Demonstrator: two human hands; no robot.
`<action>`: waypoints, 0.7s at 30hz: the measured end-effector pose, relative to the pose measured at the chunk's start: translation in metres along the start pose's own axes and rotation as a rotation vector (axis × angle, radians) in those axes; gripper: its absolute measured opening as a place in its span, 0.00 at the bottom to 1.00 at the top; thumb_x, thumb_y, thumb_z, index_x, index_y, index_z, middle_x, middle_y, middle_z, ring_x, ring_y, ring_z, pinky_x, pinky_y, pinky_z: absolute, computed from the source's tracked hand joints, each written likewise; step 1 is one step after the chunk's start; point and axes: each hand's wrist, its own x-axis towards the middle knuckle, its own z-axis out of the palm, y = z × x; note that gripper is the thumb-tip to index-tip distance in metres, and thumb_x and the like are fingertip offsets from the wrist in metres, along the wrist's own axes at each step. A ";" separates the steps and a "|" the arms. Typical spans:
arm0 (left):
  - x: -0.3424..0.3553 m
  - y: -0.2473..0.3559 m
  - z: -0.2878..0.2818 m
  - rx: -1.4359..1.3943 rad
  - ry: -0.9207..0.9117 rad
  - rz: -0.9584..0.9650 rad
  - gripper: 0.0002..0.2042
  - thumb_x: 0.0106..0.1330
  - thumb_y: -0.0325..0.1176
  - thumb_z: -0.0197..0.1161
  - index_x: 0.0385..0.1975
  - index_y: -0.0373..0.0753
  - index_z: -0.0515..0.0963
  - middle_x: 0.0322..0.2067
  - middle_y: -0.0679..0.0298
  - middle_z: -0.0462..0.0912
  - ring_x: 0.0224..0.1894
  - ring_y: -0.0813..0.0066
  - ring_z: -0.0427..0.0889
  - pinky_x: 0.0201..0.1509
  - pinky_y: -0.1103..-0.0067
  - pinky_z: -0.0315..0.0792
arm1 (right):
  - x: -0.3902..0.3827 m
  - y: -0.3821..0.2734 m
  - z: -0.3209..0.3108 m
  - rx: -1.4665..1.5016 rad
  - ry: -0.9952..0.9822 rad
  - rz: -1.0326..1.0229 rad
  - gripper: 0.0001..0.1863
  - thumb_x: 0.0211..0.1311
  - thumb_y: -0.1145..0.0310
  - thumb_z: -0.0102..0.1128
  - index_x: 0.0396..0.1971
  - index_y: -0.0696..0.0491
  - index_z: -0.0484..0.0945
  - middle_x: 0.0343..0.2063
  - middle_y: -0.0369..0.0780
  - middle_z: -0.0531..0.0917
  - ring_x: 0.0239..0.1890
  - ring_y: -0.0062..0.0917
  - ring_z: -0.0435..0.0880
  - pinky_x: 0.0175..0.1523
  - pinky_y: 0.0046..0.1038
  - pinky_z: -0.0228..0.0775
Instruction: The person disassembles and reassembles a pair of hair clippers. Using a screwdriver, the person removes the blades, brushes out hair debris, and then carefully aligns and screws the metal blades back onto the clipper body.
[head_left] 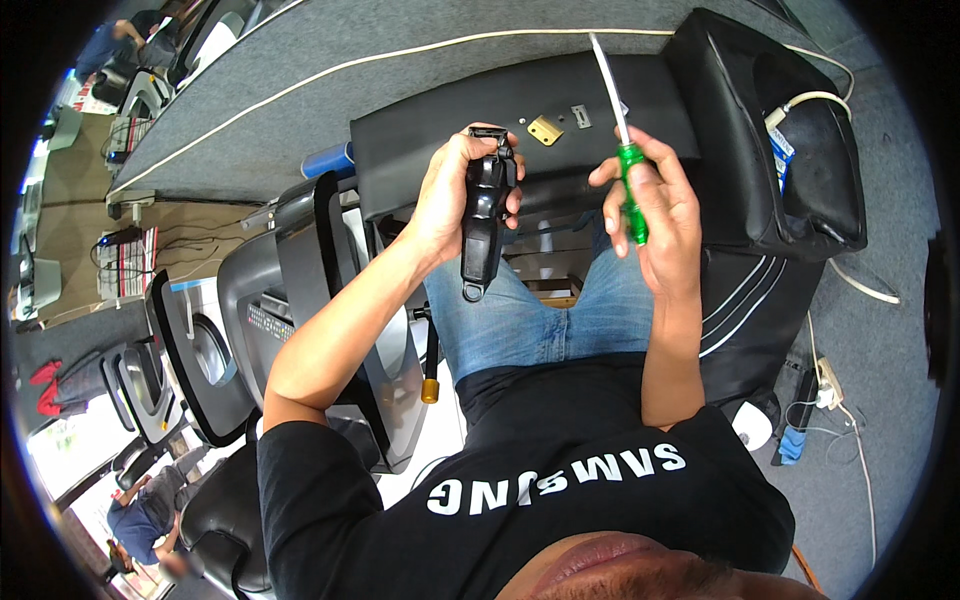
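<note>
- Held over the seat's near edge and my lap, a black clipper [483, 215] sits in my left hand [445, 190], fingers wrapped around its body, thumb by the cutting head.
- To the right, my right hand [668, 205] pinches a green-handled screwdriver [630, 158] between thumb and fingers, its metal shaft pointing to the far side, well apart from the clipper.
- At risk: a brass-coloured plate [545, 130], a slim silver piece [581, 116] and a tiny bright bit [522, 121] lie loose beyond my hands; a brushing sleeve or jolted cushion could scatter them.
- A second hazard: should the screwdriver slip against the clipper through a slack grip or poor angle, it could scratch the casing or jab my left fingers.
- Beneath the parts, the black padded seat [430, 130] looks soft; a raised section at right holds a blue-and-white packet [781, 155].
- Around me, a white cable [400, 62] crosses grey carpet [330, 40] on the far side, bulky chairs [215, 360] line the left, and a person in blue [145, 520] is at near left.
</note>
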 end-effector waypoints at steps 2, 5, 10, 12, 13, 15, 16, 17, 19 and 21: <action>-0.001 0.000 0.000 -0.014 0.005 -0.003 0.18 0.71 0.47 0.54 0.51 0.41 0.72 0.33 0.60 0.78 0.25 0.71 0.80 0.29 0.70 0.79 | 0.001 -0.005 -0.010 -0.026 -0.010 0.010 0.21 0.83 0.65 0.48 0.67 0.59 0.68 0.31 0.43 0.83 0.15 0.11 0.69 0.17 0.13 0.56; 0.000 -0.001 0.000 -0.012 0.000 -0.007 0.18 0.71 0.47 0.54 0.51 0.41 0.72 0.34 0.60 0.78 0.25 0.71 0.80 0.29 0.70 0.79 | 0.001 -0.002 -0.020 -0.069 0.110 0.098 0.18 0.81 0.63 0.50 0.58 0.60 0.73 0.24 0.40 0.81 0.12 0.10 0.63 0.16 0.13 0.51; 0.000 -0.002 0.000 -0.025 0.002 -0.021 0.18 0.71 0.47 0.54 0.51 0.42 0.72 0.34 0.60 0.78 0.25 0.71 0.81 0.29 0.70 0.79 | 0.003 -0.003 -0.027 -0.091 0.066 0.044 0.12 0.75 0.71 0.55 0.53 0.60 0.74 0.29 0.42 0.82 0.18 0.10 0.69 0.20 0.13 0.56; 0.000 -0.002 -0.001 -0.025 -0.007 -0.022 0.18 0.71 0.47 0.54 0.51 0.42 0.72 0.34 0.60 0.78 0.26 0.71 0.81 0.30 0.70 0.79 | 0.005 -0.013 -0.025 -0.048 0.055 0.017 0.16 0.74 0.74 0.57 0.58 0.61 0.76 0.34 0.44 0.84 0.23 0.11 0.74 0.22 0.13 0.62; 0.000 -0.002 -0.001 -0.028 -0.006 -0.023 0.18 0.71 0.47 0.54 0.50 0.42 0.72 0.34 0.60 0.78 0.26 0.71 0.81 0.30 0.70 0.79 | 0.007 -0.018 -0.022 -0.031 0.064 -0.013 0.17 0.74 0.74 0.57 0.59 0.61 0.76 0.35 0.45 0.85 0.23 0.12 0.74 0.22 0.13 0.63; 0.000 -0.002 0.000 -0.034 -0.003 -0.026 0.17 0.71 0.47 0.54 0.50 0.42 0.72 0.34 0.60 0.79 0.26 0.71 0.81 0.29 0.70 0.79 | 0.010 -0.025 -0.024 -0.005 0.050 -0.075 0.19 0.75 0.73 0.57 0.63 0.61 0.75 0.37 0.46 0.85 0.25 0.13 0.76 0.23 0.14 0.66; -0.001 -0.001 -0.001 -0.040 0.003 -0.027 0.17 0.71 0.48 0.54 0.50 0.42 0.72 0.34 0.61 0.79 0.26 0.71 0.81 0.29 0.70 0.79 | 0.011 -0.033 -0.020 -0.009 0.097 -0.064 0.17 0.74 0.72 0.57 0.58 0.62 0.76 0.30 0.42 0.83 0.22 0.12 0.73 0.22 0.14 0.62; -0.001 -0.001 -0.002 -0.046 0.008 -0.028 0.17 0.71 0.48 0.55 0.50 0.42 0.72 0.34 0.61 0.79 0.26 0.71 0.81 0.29 0.70 0.79 | 0.013 -0.034 -0.028 0.004 0.066 -0.070 0.14 0.73 0.71 0.58 0.54 0.61 0.76 0.25 0.39 0.80 0.20 0.11 0.70 0.21 0.13 0.60; 0.000 0.000 -0.001 -0.055 0.008 -0.030 0.18 0.71 0.48 0.55 0.50 0.43 0.72 0.34 0.61 0.79 0.26 0.71 0.81 0.29 0.70 0.79 | 0.020 -0.041 -0.032 -0.035 0.096 -0.125 0.08 0.71 0.70 0.59 0.43 0.56 0.73 0.17 0.32 0.71 0.16 0.10 0.62 0.20 0.14 0.54; 0.001 -0.002 -0.002 -0.062 0.012 -0.032 0.18 0.71 0.49 0.55 0.50 0.43 0.72 0.34 0.62 0.79 0.26 0.71 0.81 0.29 0.71 0.79 | 0.022 -0.045 -0.029 -0.019 0.083 -0.132 0.08 0.70 0.70 0.59 0.43 0.55 0.72 0.18 0.32 0.73 0.16 0.10 0.64 0.20 0.14 0.54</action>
